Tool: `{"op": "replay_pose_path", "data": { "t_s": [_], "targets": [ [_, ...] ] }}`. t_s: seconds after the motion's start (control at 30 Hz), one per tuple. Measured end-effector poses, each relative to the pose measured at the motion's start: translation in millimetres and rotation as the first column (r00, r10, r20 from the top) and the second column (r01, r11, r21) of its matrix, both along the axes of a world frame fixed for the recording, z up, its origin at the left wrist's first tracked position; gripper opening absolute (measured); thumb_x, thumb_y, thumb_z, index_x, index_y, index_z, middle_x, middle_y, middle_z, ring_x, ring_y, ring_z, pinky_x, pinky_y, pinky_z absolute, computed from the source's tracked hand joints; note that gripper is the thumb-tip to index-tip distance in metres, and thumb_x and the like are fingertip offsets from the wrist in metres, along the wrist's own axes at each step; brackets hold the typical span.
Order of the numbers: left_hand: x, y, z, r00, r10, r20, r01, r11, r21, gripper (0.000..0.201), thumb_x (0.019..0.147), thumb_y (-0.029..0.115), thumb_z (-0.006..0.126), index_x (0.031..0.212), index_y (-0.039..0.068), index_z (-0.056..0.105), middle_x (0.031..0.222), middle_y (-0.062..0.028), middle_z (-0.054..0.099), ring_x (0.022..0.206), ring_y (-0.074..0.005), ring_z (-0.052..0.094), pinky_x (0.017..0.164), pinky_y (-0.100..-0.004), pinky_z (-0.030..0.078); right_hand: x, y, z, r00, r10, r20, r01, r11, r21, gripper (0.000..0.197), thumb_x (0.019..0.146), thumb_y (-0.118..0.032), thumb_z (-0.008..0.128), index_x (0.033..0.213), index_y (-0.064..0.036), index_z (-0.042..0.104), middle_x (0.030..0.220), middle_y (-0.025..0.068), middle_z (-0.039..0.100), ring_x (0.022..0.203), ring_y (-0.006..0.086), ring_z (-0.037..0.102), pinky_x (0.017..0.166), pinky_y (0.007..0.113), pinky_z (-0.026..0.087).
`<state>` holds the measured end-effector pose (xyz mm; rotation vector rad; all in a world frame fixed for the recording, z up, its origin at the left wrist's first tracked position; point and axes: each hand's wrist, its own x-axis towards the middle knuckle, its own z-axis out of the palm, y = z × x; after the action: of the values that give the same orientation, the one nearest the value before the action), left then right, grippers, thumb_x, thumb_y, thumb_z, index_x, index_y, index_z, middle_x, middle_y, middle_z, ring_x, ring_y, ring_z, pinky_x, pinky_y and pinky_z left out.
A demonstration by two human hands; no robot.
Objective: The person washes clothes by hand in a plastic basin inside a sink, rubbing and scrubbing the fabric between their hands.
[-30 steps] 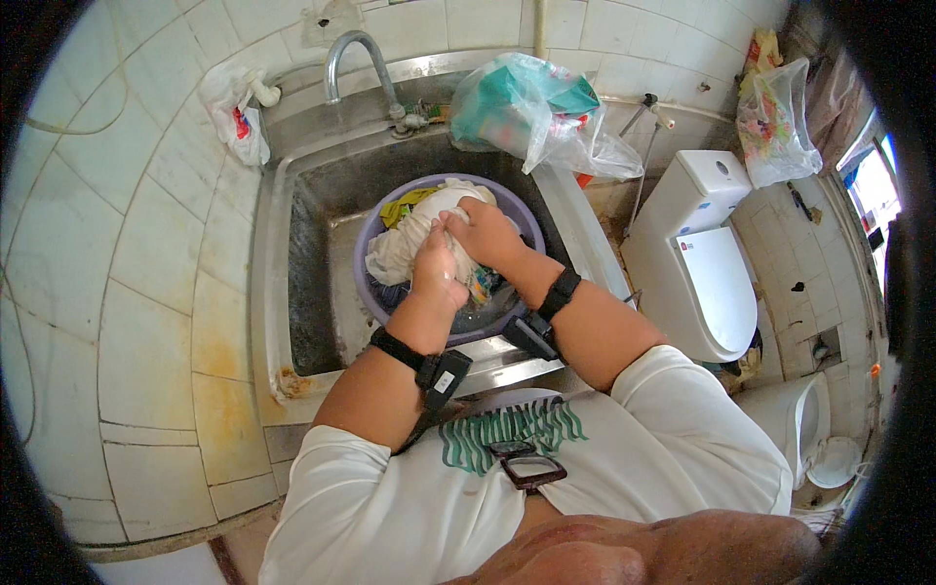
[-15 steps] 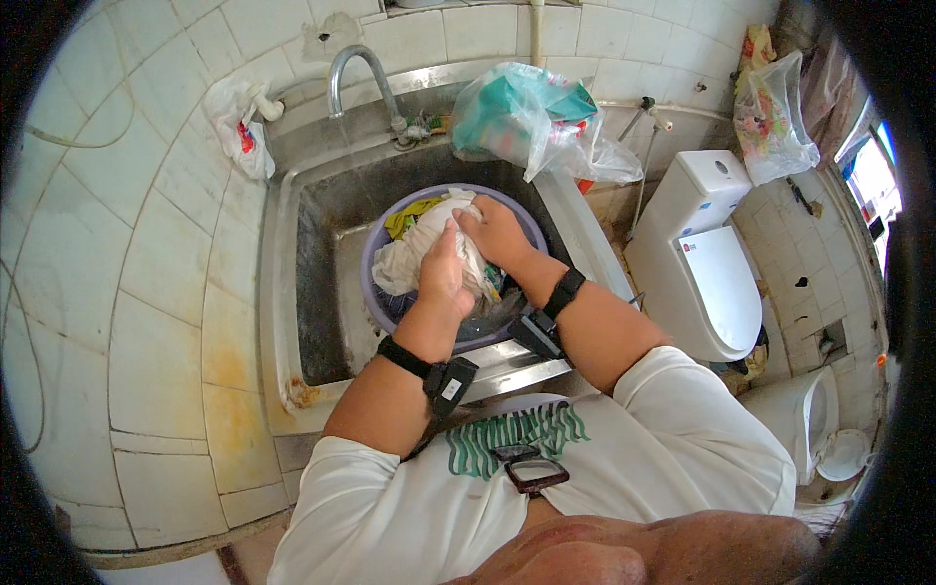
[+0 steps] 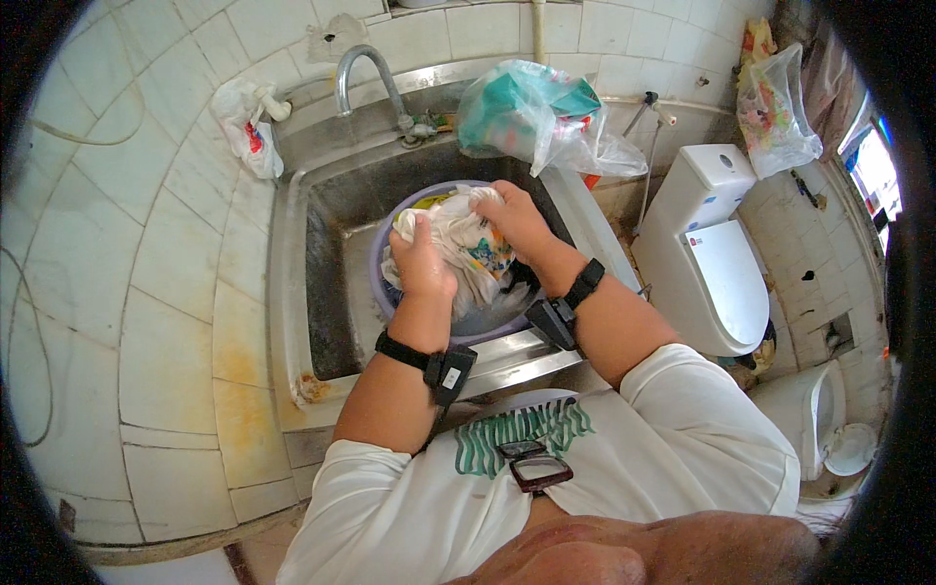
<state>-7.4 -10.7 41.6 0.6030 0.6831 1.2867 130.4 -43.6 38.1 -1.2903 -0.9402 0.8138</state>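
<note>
A wet white garment point(image 3: 453, 234) with a colourful print is spread between my hands over a purple basin point(image 3: 378, 265). My left hand point(image 3: 423, 261) grips its left side, fingers closed on the cloth with the thumb up. At the upper right of the garment, my right hand point(image 3: 515, 222) pinches another part of it. Below lie water and darker clothes, partly hidden by the garment. A bit of yellow-green cloth point(image 3: 429, 201) shows at the basin's far side. The basin stands in a steel sink point(image 3: 336, 244).
A curved faucet point(image 3: 359, 60) rises behind the sink. Plastic bags point(image 3: 531, 109) sit on its back right corner, and a white bag point(image 3: 244, 127) hangs at the left wall. A white toilet point(image 3: 717, 263) stands at the right, with a white bin point(image 3: 799, 405) nearer me.
My hands have moved apart, and the bunched garment is now stretched between them, with its colourful print showing. The view has shifted slightly.
</note>
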Motion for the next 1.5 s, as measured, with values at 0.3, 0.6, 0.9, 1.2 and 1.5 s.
{"op": "replay_pose_path", "data": {
  "t_s": [0.3,0.6,0.9,1.2,1.5],
  "targets": [
    [-5.6,-0.3,8.2,0.991,-0.107,0.086,0.092,0.982,0.167,0.023,0.086,0.008,0.057,0.107,0.003,0.049,0.095,-0.0084,0.059,0.088,-0.0223,0.059,0.078,-0.0344,0.048,-6.4,-11.6,24.9,0.923,0.381,-0.056,-0.375,0.859,-0.348,0.041,0.077,-0.027,0.071,0.102,0.0036,0.06,0.09,0.0074,0.062,0.076,0.0122,0.056,0.066,0.025,0.045],
    [0.5,-5.4,10.6,0.994,-0.111,0.024,0.111,0.994,0.014,0.031,0.086,0.021,0.062,0.108,0.003,0.05,0.1,-0.0086,0.058,0.087,-0.0207,0.059,0.075,-0.036,0.049,-15.7,-12.2,16.9,0.89,0.159,0.428,-0.182,0.983,0.013,0.026,0.076,-0.019,0.072,0.089,-0.0037,0.056,0.08,0.0043,0.057,0.074,0.0107,0.051,0.067,0.027,0.044],
    [5.2,-12.6,6.8,0.923,-0.379,-0.071,0.384,0.92,0.081,0.036,0.088,0.025,0.06,0.115,0.003,0.053,0.11,-0.0089,0.06,0.093,-0.0229,0.06,0.081,-0.038,0.048,-12.1,-3.7,4.6,0.968,-0.128,0.218,0.096,0.983,0.155,0.028,0.073,-0.017,0.071,0.091,-0.0022,0.054,0.078,0.0105,0.058,0.072,0.0189,0.055,0.067,0.032,0.045],
    [-1.8,2.2,-3.3,0.978,-0.142,-0.153,0.135,0.989,-0.059,0.036,0.091,0.028,0.054,0.115,0.001,0.053,0.111,-0.0106,0.059,0.097,-0.0254,0.059,0.084,-0.0407,0.048,-3.9,5.7,-4.7,0.957,0.175,-0.232,-0.16,0.984,0.083,0.03,0.078,-0.022,0.066,0.097,-0.0006,0.056,0.08,0.0068,0.058,0.072,0.0152,0.055,0.066,0.031,0.046],
    [6.2,-9.0,-15.8,0.917,-0.381,0.118,0.396,0.905,-0.154,0.046,0.094,0.042,0.041,0.119,0.004,0.049,0.111,-0.01,0.058,0.099,-0.0241,0.058,0.082,-0.0377,0.048,-46.3,-31.1,35.3,0.697,0.105,0.71,-0.211,0.975,0.063,0.027,0.083,-0.027,0.061,0.093,-0.003,0.052,0.08,0.021,0.06,0.075,0.0398,0.058,0.067,0.043,0.046]
  ]
}}
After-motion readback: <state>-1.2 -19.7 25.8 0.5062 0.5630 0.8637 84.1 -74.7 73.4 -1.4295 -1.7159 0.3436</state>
